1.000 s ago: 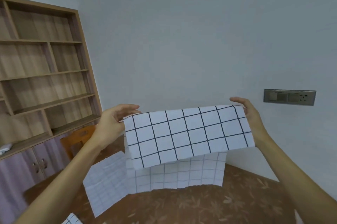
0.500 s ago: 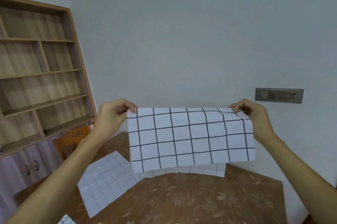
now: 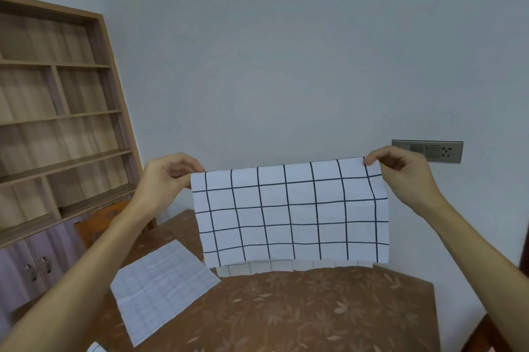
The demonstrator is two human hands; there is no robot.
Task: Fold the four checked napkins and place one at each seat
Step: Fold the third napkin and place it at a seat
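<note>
With left hand (image 3: pixel 167 177) and right hand (image 3: pixel 400 172) each pinching a top corner of the napkin (image 3: pixel 289 214) above the table (image 3: pixel 315 308), line up the hanging edges before lowering it flat.

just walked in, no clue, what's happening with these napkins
A person holds a checked napkin up over the table, the left hand pinching its top left corner and the right hand its top right. It hangs doubled, a back layer showing below the front edge. A second napkin lies flat and unfolded on the table to the left. No folded napkin at a seat is in view.
</note>
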